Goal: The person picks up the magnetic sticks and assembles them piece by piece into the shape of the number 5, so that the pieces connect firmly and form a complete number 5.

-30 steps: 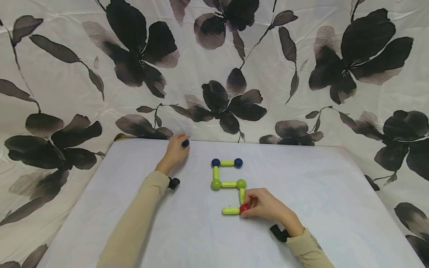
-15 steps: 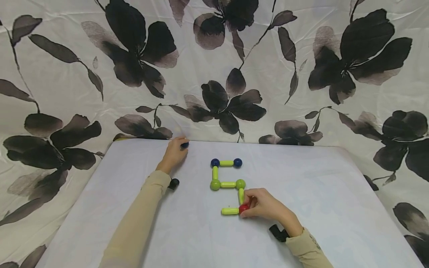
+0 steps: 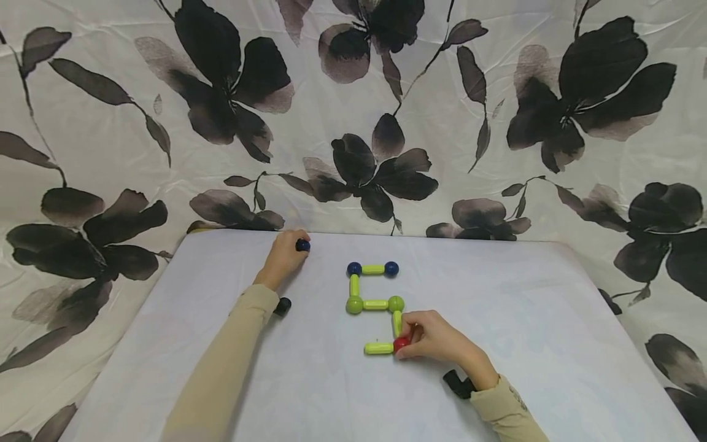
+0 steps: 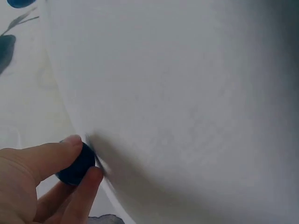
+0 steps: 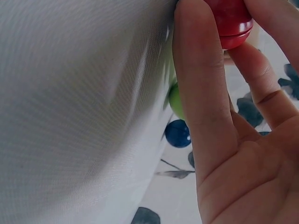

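Observation:
Near the table's far edge, my left hand (image 3: 283,261) pinches a dark blue ball (image 4: 77,167) between thumb and fingers. My right hand (image 3: 444,339) grips a red ball (image 3: 400,345) by its sides; the left part of that ball shows in the head view. The red ball sits at the lower corner of a flat zigzag of magnetic sticks and balls. One yellow-green stick (image 3: 378,348) points left from it, and another stick (image 3: 397,323) runs up to a green ball (image 3: 396,303). A second green ball (image 3: 355,304) and two blue balls form the upper part.
A white-covered table (image 3: 309,393) lies under both hands. Behind it hangs a floral cloth (image 3: 475,172). Small black devices are strapped at both wrists, the right one (image 3: 459,385) hanging beside the sleeve.
My left hand has shifted slightly back from the far edge with the blue ball, which shows more plainly now. The right hand and the stick figure stay in place.

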Action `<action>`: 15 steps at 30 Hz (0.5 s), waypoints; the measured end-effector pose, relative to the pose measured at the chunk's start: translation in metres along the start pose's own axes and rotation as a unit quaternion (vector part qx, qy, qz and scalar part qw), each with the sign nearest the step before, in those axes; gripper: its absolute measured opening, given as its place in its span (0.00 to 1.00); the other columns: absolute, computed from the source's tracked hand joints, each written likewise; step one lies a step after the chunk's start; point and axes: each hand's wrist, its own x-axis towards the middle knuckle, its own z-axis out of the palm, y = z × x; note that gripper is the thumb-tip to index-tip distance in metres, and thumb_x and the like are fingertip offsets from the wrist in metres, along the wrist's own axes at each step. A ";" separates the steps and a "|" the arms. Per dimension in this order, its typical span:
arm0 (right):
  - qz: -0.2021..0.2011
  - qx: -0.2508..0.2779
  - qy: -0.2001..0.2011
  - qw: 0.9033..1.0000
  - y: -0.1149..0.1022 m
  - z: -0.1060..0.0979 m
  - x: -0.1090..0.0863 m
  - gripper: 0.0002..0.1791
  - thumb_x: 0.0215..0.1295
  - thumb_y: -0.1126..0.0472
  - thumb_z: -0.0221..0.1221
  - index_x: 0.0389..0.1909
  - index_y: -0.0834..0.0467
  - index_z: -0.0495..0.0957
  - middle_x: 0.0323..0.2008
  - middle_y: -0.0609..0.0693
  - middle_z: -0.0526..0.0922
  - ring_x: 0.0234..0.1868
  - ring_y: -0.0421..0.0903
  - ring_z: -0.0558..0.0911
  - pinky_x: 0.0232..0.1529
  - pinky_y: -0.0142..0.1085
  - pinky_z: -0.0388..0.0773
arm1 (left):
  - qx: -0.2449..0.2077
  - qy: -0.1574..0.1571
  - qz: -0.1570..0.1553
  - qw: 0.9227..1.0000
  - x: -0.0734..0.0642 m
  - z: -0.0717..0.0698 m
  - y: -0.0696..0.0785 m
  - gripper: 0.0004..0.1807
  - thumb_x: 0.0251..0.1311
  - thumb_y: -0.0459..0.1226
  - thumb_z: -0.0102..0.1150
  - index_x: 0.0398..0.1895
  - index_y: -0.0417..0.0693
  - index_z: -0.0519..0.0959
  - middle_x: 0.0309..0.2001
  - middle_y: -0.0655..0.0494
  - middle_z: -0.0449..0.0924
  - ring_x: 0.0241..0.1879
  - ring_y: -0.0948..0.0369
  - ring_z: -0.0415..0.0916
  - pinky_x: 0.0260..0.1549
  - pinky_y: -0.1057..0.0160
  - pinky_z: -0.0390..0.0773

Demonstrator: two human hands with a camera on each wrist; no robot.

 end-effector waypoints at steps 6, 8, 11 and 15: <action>0.004 -0.003 -0.001 1.000 -0.002 -0.001 0.000 0.17 0.51 0.60 0.76 0.28 0.60 0.75 0.29 0.48 0.79 0.25 0.42 0.78 0.27 0.31 0.75 | -0.048 0.013 0.008 0.999 -0.005 -0.010 0.009 0.16 0.55 0.25 0.67 0.48 0.34 0.80 0.47 0.34 0.79 0.48 0.43 0.78 0.47 0.48 0.78; 0.004 -0.003 -0.002 1.000 -0.002 -0.001 0.000 0.17 0.52 0.60 0.75 0.28 0.60 0.75 0.29 0.48 0.79 0.25 0.42 0.78 0.28 0.31 0.75 | -0.075 0.017 0.011 0.997 -0.007 -0.015 0.015 0.18 0.55 0.25 0.67 0.50 0.33 0.80 0.46 0.35 0.79 0.46 0.44 0.78 0.46 0.50 0.79; 0.004 -0.002 -0.003 1.000 -0.001 0.000 0.000 0.17 0.52 0.60 0.75 0.28 0.60 0.75 0.29 0.49 0.79 0.25 0.42 0.77 0.28 0.31 0.75 | -0.106 0.021 0.022 0.994 -0.011 -0.022 0.023 0.21 0.55 0.25 0.69 0.54 0.33 0.80 0.46 0.37 0.79 0.47 0.45 0.78 0.45 0.52 0.80; 0.002 -0.003 -0.002 1.000 -0.001 0.001 0.001 0.17 0.51 0.60 0.76 0.28 0.60 0.75 0.29 0.49 0.80 0.25 0.42 0.78 0.28 0.32 0.75 | -0.135 0.024 0.025 0.990 -0.020 -0.032 0.036 0.21 0.54 0.27 0.71 0.53 0.34 0.81 0.47 0.39 0.80 0.48 0.47 0.79 0.44 0.55 0.81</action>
